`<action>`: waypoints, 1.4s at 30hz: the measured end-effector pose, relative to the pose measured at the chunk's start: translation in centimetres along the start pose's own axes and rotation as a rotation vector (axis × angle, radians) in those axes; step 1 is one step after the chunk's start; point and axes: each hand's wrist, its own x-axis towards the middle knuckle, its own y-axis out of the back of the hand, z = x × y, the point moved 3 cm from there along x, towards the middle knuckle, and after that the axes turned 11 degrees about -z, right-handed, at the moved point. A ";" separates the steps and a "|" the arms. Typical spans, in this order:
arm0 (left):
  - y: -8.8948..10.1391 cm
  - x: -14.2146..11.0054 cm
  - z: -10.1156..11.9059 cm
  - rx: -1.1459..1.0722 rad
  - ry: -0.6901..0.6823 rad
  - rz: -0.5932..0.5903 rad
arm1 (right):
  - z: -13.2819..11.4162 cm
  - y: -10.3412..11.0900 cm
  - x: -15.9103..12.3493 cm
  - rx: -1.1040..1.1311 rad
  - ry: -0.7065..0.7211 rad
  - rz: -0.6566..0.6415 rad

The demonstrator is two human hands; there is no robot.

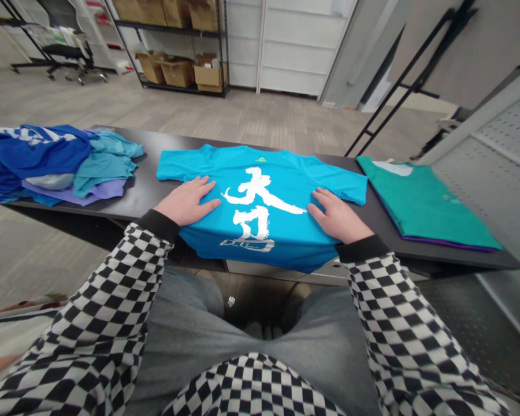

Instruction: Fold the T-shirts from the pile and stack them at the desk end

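A bright blue T-shirt [281, 176] lies spread on the dark table, its sleeves out to both sides and its lower part hanging over the near edge. White brush-style lettering covers its middle, with a small yellow-green mark near the collar. My left hand [188, 200] rests flat on the left side of the shirt, fingers stretched towards the lettering. On the opposite side, my right hand [337, 215] lies flat on the fabric with its fingers apart, at the right end of the lettering. Neither hand grips the cloth.
A heap of crumpled blue, teal and purple clothes [47, 159] lies on the left of the table [149, 199]. At the right, a folded green garment [431, 199] rests on something purple. Beyond stand a shelf with cardboard boxes [179, 70] and an office chair [65, 51].
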 end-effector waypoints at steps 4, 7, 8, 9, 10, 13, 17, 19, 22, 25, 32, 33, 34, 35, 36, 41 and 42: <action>3.1 0.4 0.5 -0.096 -0.051 0.076 | -0.6 3.6 -0.2 0.118 -0.054 0.109; 6.6 2.8 0.7 -0.100 -0.014 0.098 | 0.1 7.6 1.2 0.120 -0.119 0.273; 7.4 4.1 0.7 -0.091 -0.005 0.079 | 0.5 8.5 2.2 0.094 -0.122 0.294; 7.9 5.7 0.7 -0.079 -0.003 0.050 | 1.1 9.1 3.5 0.063 -0.116 0.289; 8.1 7.3 0.7 -0.064 -0.001 0.018 | 1.8 9.2 4.9 0.034 -0.105 0.260; 7.2 11.9 -0.2 -0.017 0.067 -0.076 | 4.3 7.3 9.0 -0.041 -0.052 0.074; 4.7 15.0 -2.6 0.035 0.196 -0.117 | 7.8 3.4 11.9 -0.109 -0.124 -0.182; 4.0 15.6 -3.6 0.045 0.199 -0.125 | 9.1 2.4 12.3 -0.123 -0.192 -0.236; 3.9 16.1 -4.2 0.045 0.206 -0.164 | 9.9 2.1 12.5 -0.131 -0.239 -0.258; 4.3 17.0 -4.2 0.043 0.216 -0.181 | 10.0 2.3 12.6 -0.122 -0.249 -0.260; 5.5 19.6 -4.8 0.060 0.230 -0.231 | 10.6 2.5 13.7 -0.118 -0.285 -0.281; 5.9 20.0 -4.9 0.071 0.252 -0.257 | 10.8 2.7 13.9 -0.112 -0.285 -0.294; 6.3 20.5 -4.7 0.095 0.268 -0.274 | 10.9 3.0 14.1 -0.107 -0.280 -0.306; 6.7 20.9 -4.4 0.127 0.271 -0.272 | 11.0 3.3 14.4 -0.106 -0.270 -0.312; 7.2 21.4 -3.7 0.161 0.251 -0.250 | 10.8 3.7 14.6 -0.110 -0.250 -0.309; 6.6 24.0 2.0 0.121 -0.082 -0.151 | 6.6 4.7 16.4 -0.127 0.011 -0.172; 6.0 24.4 3.0 0.097 -0.114 -0.174 | 5.4 4.4 16.7 -0.124 0.062 -0.148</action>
